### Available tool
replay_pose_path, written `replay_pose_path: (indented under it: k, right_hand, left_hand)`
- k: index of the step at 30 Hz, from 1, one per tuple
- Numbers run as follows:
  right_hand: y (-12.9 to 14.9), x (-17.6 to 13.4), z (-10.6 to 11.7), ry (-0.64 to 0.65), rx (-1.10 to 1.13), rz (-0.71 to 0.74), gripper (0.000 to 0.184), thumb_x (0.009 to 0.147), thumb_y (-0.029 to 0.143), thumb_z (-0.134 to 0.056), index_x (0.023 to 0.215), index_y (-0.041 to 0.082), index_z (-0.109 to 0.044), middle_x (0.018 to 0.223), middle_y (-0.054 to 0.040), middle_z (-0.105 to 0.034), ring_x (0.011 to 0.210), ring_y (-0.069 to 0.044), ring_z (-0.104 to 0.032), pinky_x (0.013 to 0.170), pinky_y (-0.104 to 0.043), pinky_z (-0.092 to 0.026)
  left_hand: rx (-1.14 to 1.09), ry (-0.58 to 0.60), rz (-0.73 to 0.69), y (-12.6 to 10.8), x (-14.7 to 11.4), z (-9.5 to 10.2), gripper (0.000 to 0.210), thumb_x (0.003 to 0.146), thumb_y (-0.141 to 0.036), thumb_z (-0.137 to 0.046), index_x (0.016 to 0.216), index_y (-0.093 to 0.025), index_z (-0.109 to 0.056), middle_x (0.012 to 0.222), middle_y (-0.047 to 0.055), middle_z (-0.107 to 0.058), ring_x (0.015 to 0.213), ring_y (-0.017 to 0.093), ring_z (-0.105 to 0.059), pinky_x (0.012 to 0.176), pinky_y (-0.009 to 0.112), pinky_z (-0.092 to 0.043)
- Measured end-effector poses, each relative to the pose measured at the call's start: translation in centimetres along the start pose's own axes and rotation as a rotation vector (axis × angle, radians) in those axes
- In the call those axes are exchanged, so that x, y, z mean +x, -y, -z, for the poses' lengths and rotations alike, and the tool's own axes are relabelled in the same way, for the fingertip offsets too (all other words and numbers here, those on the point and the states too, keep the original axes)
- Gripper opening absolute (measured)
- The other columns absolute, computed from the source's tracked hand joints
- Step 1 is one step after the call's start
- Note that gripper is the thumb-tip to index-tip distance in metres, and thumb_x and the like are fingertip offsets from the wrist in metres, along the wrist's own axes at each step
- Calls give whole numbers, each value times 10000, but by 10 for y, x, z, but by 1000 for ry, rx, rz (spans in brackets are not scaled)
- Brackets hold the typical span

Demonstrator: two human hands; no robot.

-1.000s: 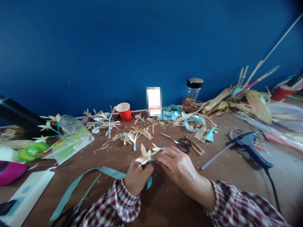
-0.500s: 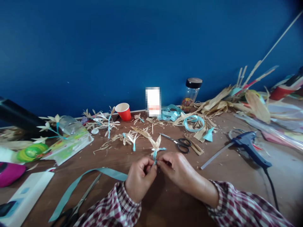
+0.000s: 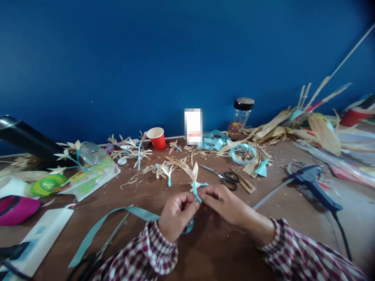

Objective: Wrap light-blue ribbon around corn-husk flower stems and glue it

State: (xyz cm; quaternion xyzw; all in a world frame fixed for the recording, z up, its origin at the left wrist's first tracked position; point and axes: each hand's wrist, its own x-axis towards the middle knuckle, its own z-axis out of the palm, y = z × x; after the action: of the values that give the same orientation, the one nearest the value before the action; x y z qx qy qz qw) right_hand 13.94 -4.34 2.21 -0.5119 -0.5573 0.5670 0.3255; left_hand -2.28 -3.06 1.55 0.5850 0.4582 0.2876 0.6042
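Note:
A small corn-husk flower [image 3: 195,175] with pale petals stands upright, its stem wrapped in light-blue ribbon. My left hand [image 3: 176,216] pinches the lower stem between thumb and index finger. Beside it, my right hand [image 3: 230,207] has its fingertips closed at the short blue ribbon end [image 3: 199,199] coming off the stem; the exact grip is partly hidden. Under my left hand, part of a blue ribbon roll [image 3: 188,227] shows. A long blue ribbon strip [image 3: 96,224] runs left across large scissors [image 3: 108,238]. Just beyond my hands, more husk flowers [image 3: 168,173] lie on the table.
Black-handled scissors [image 3: 230,179] lie beyond my right hand. To the right rests a blue glue gun [image 3: 318,187] with its cord. A red paper cup [image 3: 158,139], a jar [image 3: 240,119] and corn husks [image 3: 272,127] line the wall. At left lies a white power strip [image 3: 48,234].
The flower has turned so its petals look narrower, and a ribbon end now shows between my fingers. The ribbon roll has come into sight under my left hand. The view has shifted slightly left.

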Motion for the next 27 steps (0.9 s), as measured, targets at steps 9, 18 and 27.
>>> replay_pose_path:
  k: [9, 18, 27]
  right_hand:
    - [2, -5, -2, -177, -616, 448, 162, 889, 187, -464, 909, 196, -624, 854, -40, -645, 799, -152, -573, 728, -247, -422]
    - [2, -5, -4, -205, -817, 448, 142, 864, 124, -455, 829, 164, -587, 794, -47, -602, 735, -149, -546, 662, -236, -422]
    - [5, -7, 0, -130, -1148, 514, 74, 874, 165, -489, 876, 168, -562, 858, -55, -602, 761, -152, -550, 655, -243, -423]
  left_hand:
    - [-175, -82, 142, 10, 8, 6, 291, 698, -408, -621, 616, -157, -498, 413, -85, -386, 336, 22, -255, 320, 134, -180]
    - [-89, -76, 185, 12, 9, 5, 286, 682, -404, -640, 598, -152, -535, 417, -78, -382, 367, 44, -305, 334, 156, -190]
    - [-302, -50, 267, 4, 10, 2, 364, 563, -433, -704, 524, -152, -478, 377, -84, -383, 310, 7, -219, 321, 168, -93]
